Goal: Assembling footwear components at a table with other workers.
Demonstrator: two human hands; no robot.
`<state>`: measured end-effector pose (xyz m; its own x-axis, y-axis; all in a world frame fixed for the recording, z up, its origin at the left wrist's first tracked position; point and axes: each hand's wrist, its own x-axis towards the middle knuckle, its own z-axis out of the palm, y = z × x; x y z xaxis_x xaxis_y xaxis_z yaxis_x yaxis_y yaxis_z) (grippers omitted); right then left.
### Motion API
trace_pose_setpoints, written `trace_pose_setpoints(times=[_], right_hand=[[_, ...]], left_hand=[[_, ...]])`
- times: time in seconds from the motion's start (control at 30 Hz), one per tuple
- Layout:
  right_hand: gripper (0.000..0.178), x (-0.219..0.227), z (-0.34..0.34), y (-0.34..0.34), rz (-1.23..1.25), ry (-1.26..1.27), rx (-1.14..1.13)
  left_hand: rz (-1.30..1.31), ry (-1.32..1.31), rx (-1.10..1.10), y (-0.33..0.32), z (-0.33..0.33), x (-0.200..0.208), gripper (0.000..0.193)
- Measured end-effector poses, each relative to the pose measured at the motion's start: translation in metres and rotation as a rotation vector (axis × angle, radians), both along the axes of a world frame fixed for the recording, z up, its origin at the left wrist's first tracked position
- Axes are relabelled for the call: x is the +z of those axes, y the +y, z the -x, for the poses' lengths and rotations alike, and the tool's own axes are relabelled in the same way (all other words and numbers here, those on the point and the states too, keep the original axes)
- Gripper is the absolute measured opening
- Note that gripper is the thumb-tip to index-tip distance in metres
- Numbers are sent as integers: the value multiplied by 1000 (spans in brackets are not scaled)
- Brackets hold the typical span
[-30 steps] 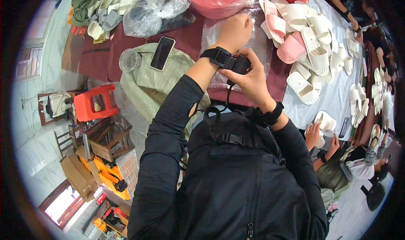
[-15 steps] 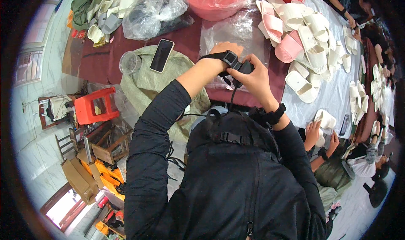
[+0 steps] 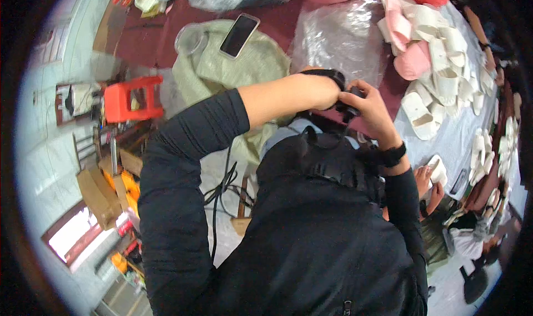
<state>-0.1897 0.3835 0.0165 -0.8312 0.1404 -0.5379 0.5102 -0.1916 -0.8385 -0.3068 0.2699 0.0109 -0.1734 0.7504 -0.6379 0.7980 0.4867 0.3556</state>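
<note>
My left wrist has a black strap (image 3: pixel 328 74) round it. Most of my left hand (image 3: pixel 308 68) is hidden beyond the strap and bent wrist, so its fingers do not show. Close beside that wrist, my right hand (image 3: pixel 369 102) pinches a small black device (image 3: pixel 350 106) between thumb and fingers; a thin cable hangs from it. A black band (image 3: pixel 391 155) circles my right wrist. Both hands are just above the near edge of the table, in front of a sheet of clear plastic (image 3: pixel 338 41).
A phone (image 3: pixel 240 35) and a clear round tub (image 3: pixel 191 39) lie on a pale green woven sack (image 3: pixel 239 66). White and pink slippers (image 3: pixel 438 55) are piled at right, near another person's hands (image 3: pixel 427 182) with a white slipper. A red stool (image 3: pixel 133 99) stands left.
The view has shifted, so the table sits higher and further right. My left forearm has swung more level and its wrist has turned, hiding the hand. My right hand still grips the black device.
</note>
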Motion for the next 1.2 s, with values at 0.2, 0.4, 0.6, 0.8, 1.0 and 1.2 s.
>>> trace_pose_setpoints(times=[0.2,0.4,0.6,0.8,1.0,1.2], right_hand=[[28,-3,-12,0,122,46,80],[33,32,-7,-28,95,145,208],[27,36,11,-18,-56,181,114],[56,55,-5,19,189,313,9],[33,39,-17,-16,530,243,-180],[26,27,-16,-65,429,268,-271]], left_hand=[[-111,-202,-152,-30,-8,67,24],[-194,-254,-74,-74,-22,107,21],[-596,361,-139,-102,-39,116,21],[-341,22,270,-126,-25,104,37],[-220,-249,457,-136,-68,14,48],[-243,-1071,1271,-132,-48,34,28]])
